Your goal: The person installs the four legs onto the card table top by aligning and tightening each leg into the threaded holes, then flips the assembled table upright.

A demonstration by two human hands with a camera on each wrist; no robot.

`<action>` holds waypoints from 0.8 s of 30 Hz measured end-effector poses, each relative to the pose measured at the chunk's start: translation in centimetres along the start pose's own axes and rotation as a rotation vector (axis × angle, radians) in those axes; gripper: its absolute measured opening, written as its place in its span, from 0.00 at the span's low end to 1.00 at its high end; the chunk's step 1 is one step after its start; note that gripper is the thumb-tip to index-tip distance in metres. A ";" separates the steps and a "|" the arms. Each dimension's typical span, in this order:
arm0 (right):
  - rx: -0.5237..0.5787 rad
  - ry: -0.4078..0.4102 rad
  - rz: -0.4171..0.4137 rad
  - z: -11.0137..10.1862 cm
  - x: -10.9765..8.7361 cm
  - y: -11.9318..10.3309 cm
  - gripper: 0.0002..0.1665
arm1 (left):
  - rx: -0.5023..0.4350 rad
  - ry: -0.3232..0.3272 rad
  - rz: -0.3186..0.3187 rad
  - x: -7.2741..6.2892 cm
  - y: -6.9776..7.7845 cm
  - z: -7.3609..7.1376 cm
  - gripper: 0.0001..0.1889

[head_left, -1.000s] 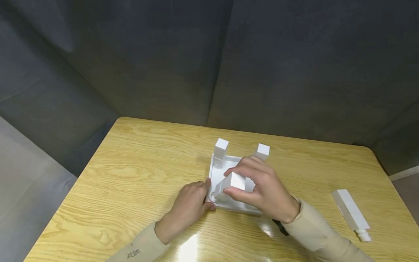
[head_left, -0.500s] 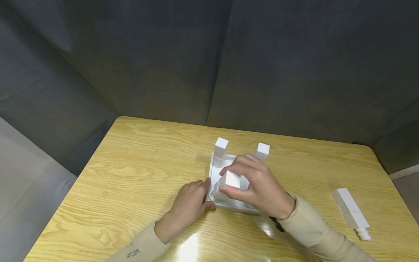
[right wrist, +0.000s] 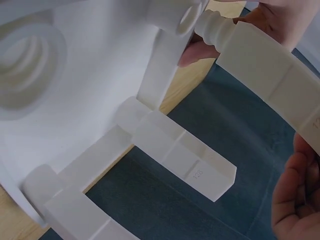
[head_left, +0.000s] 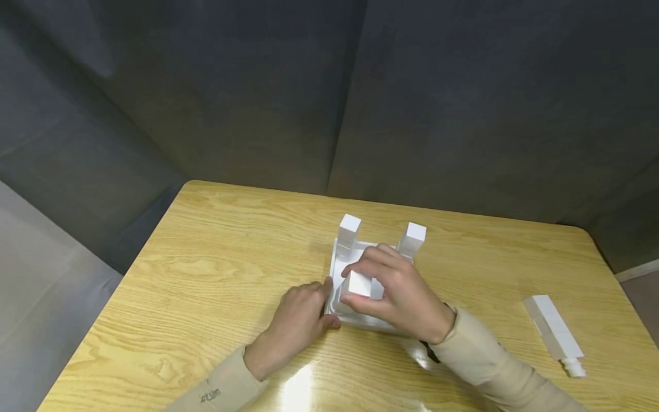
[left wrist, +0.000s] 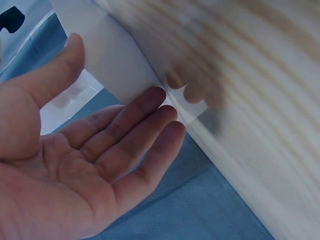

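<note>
A shallow white square tray-like top [head_left: 333, 266] lies with its hollow side up. Two white square legs, the far left leg [head_left: 348, 233] and the far right leg [head_left: 412, 238], stand in it. My right hand [head_left: 399, 289] pinches another white leg [right wrist: 270, 65] between thumb and fingers. In the right wrist view its threaded end [right wrist: 214, 27] is tilted beside the near left round socket [right wrist: 175, 16], apart from its opening. My left hand [head_left: 296, 317] rests at the near left corner, its nearly straight fingers [left wrist: 135, 127] and thumb touching the outer wall [left wrist: 115, 60].
A loose white leg [head_left: 555, 331] with a threaded end lies on the wooden table [head_left: 206, 274] at the right. Another threaded socket [right wrist: 30, 70] shows in the right wrist view. A dark curtain [head_left: 437, 103] hangs behind the table's far edge.
My right hand has moved left with the leg, which now leans less, toward the near left corner. My left hand and the top have stayed in place.
</note>
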State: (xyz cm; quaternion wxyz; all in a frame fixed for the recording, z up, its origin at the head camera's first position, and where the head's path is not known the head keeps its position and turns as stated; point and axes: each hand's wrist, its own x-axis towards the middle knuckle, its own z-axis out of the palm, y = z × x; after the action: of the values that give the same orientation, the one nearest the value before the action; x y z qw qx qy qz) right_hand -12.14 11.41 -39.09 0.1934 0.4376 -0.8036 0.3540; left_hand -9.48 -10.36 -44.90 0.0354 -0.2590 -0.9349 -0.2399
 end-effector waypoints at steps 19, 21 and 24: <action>-0.017 -0.048 0.036 0.8 -0.1 0.7 0.14 | 0.007 -0.020 -0.014 0.0 0.1 -0.1 0.41; -0.021 -0.053 0.043 0.9 -0.2 0.7 0.15 | 0.010 -0.018 -0.011 0.0 0.1 -0.1 0.41; -0.030 -0.059 0.053 1.1 -0.2 0.7 0.16 | 0.008 -0.018 -0.009 0.0 0.1 -0.1 0.41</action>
State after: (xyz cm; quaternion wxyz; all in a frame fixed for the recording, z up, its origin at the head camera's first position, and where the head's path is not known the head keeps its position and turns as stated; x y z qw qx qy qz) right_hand -12.59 10.95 -40.21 0.1670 0.4232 -0.8256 0.3338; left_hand -9.42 -10.32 -44.75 0.0269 -0.2570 -0.9373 -0.2340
